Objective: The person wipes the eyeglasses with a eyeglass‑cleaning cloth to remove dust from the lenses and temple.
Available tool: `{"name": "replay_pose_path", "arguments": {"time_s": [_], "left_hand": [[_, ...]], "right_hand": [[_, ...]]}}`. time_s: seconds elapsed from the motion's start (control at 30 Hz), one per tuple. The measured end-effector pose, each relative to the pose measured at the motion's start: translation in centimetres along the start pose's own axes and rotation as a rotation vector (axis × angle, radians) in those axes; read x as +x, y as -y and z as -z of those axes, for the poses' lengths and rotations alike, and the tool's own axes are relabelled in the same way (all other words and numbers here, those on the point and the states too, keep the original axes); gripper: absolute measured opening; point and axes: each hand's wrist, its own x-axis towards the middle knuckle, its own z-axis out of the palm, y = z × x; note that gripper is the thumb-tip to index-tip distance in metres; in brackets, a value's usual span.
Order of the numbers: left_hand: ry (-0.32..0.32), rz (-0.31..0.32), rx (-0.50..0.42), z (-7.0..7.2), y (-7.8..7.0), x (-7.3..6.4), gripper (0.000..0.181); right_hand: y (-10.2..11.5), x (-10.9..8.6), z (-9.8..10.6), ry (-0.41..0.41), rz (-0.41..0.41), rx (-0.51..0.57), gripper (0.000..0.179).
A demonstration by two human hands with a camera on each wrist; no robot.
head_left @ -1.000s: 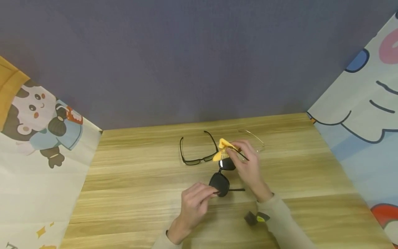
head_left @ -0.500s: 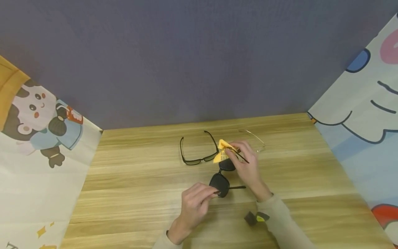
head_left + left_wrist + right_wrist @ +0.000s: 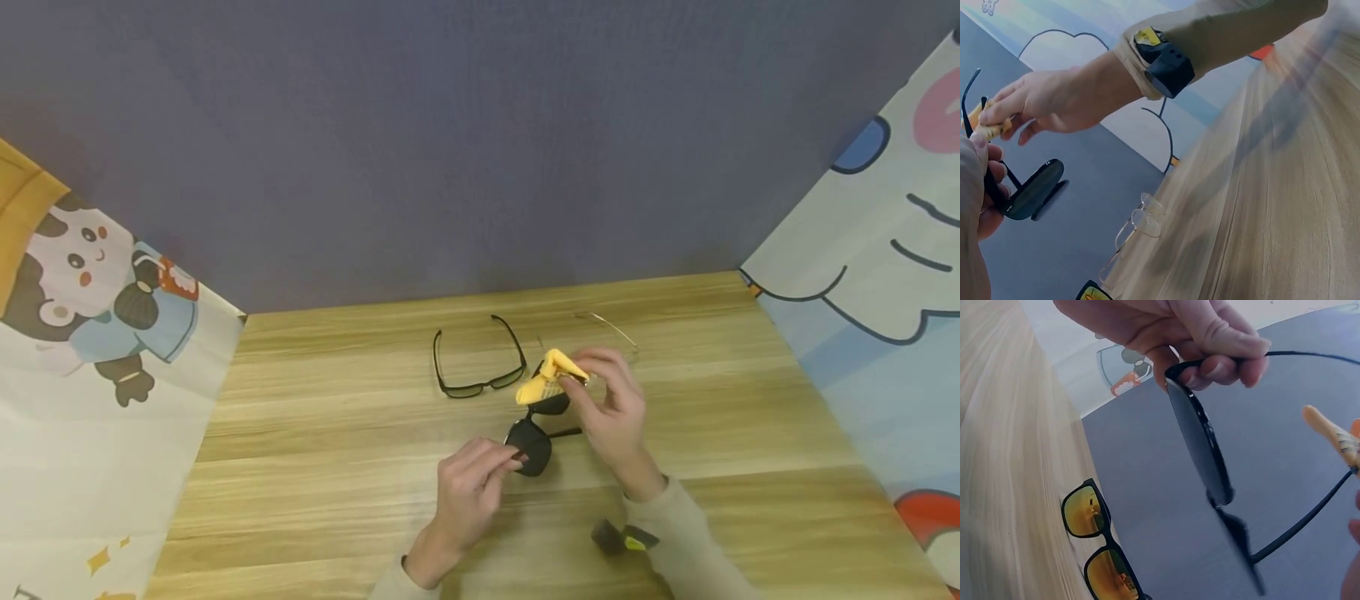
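Black sunglasses (image 3: 529, 448) are held above the table, their dark lenses tilted. My left hand (image 3: 467, 493) pinches them near the hinge of one temple; in the right wrist view the left fingers (image 3: 1222, 370) wrap that temple close to the frame. Between the thumb and fingers of my right hand (image 3: 615, 414) is a yellow printed piece, apparently a folded cloth (image 3: 542, 387). It is pinched around the other temple (image 3: 1304, 522), whose tip is hidden. The left wrist view shows the right hand (image 3: 1047, 103) beyond the sunglasses.
Black-framed glasses (image 3: 467, 391) lie unfolded on the wooden table (image 3: 322, 467), with orange-tinted lenses (image 3: 1085, 512) in the right wrist view. Thin gold-rimmed glasses (image 3: 1145, 222) lie to their right. A grey panel (image 3: 480, 150) stands behind, and printed sheets flank both sides.
My right hand has shifted slightly right and down with the yellow cloth, which has changed shape and now covers more of the temple. My left hand stays nearly in place; the sunglasses have tilted slightly.
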Motion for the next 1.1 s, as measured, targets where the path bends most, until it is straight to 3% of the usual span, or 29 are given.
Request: {"name": "replay_pose_path", "arguments": {"time_s": [0.37,0.6,0.87,1.1], "left_hand": [[-0.009,0.032,-0.025,0.1,0.1,-0.3,0.004],[-0.012,0.049,0.001,0.7,0.3,-0.1,0.011],[-0.062,0.039,0.027,2.3,1.0,0.5,0.017],[-0.096,0.053,0.116,5.0,2.1,1.2,0.026]], "right_hand": [[0.7,-0.4,0.1,-0.199,0.098,0.096,0.027],[1.5,-0.6,0.6,-0.305,0.106,0.06,0.034],[1.1,-2.1,1.6,-0.214,0.047,0.055,0.029],[0.7,-4.6,2.4,-0.095,-0.063,0.007,0.025]]}}
